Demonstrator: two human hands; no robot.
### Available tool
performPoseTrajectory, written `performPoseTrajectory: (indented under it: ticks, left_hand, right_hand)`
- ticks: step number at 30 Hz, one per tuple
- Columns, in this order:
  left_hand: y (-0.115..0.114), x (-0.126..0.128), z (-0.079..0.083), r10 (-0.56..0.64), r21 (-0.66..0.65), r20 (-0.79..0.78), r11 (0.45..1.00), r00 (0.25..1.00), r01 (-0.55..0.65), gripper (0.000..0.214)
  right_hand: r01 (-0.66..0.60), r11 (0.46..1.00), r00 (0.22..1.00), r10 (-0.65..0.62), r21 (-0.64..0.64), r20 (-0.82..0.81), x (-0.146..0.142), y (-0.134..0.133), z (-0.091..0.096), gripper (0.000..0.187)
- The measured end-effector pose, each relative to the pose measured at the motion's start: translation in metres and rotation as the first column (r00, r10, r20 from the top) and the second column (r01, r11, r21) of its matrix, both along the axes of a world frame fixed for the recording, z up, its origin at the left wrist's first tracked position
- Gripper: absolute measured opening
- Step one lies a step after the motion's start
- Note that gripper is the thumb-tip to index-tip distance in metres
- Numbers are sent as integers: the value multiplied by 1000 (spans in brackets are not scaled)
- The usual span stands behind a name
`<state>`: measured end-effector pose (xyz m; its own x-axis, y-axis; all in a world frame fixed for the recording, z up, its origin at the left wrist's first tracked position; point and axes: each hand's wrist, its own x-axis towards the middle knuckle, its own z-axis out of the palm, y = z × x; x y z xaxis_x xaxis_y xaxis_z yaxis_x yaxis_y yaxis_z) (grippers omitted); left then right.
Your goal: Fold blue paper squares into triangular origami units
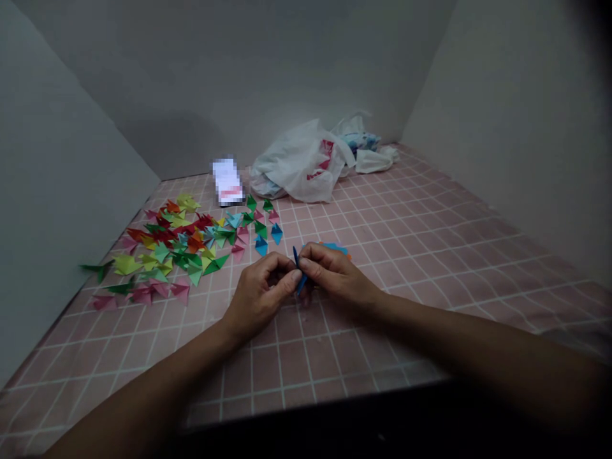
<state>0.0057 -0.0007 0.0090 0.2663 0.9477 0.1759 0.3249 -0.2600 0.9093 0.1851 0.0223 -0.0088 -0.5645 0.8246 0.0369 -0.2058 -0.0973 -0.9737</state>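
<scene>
The left hand (pixel 265 287) and right hand (pixel 335 274) meet near the front of the table (pixel 411 255). Both grips are closed, thumb and fingers of each clamped on one narrow, folded blue paper (pixel 302 285). It stands nearly upright between them, seen almost edge-on, its upper tip showing above the fingertips; the rest is hidden by the fingers.

Just behind the right hand, partly covered by it, lie blue sheets (pixel 337 247) with a bit of orange (pixel 349 257) at their edge. Beyond the left hand, two blue folded pieces (pixel 261 245) lie near one another. Next to them, a wide scatter of folded pieces (pixel 194 262) in green, yellow, red, orange, pink and light blue spreads leftward, many overlapping.

Farther back is a phone (pixel 228 180), its lit screen blurred. To its right sits a crumpled white bag (pixel 296 159) with red print, then a blue patterned pack (pixel 362 141). Grey walls (pixel 287 57) surround the table's pink checked cover.
</scene>
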Motion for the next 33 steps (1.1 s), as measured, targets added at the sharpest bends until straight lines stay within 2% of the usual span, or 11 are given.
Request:
performPoseTrajectory:
  ticks: [9,16,22,26,33]
  left_hand:
    - [-1,-1,-2,-20,-18,3,1000,1000,20,17]
    - [-3,2,1,71,122,-145,991,987,-54,11]
    - [-5,5,1,107,224,-167,972,980,-68,14]
    - [-4,6,0,116,177,-127,980,985,-93,13]
    - [-2,4,1,71,103,-57,993,996,-65,15]
  right_hand:
    - [7,1000,1000,-7,-12,-20,0,0,-2,34]
    - [-10,1000,1000,10,-23,0,-1,2,-4,32]
    - [-9,1000,1000,9,1,7,-2,1,-5,28]
    - [-13,1000,1000,13,8,5,-2,2,-5,30]
    - [-11,1000,1000,11,-6,19,-2,1,-4,29]
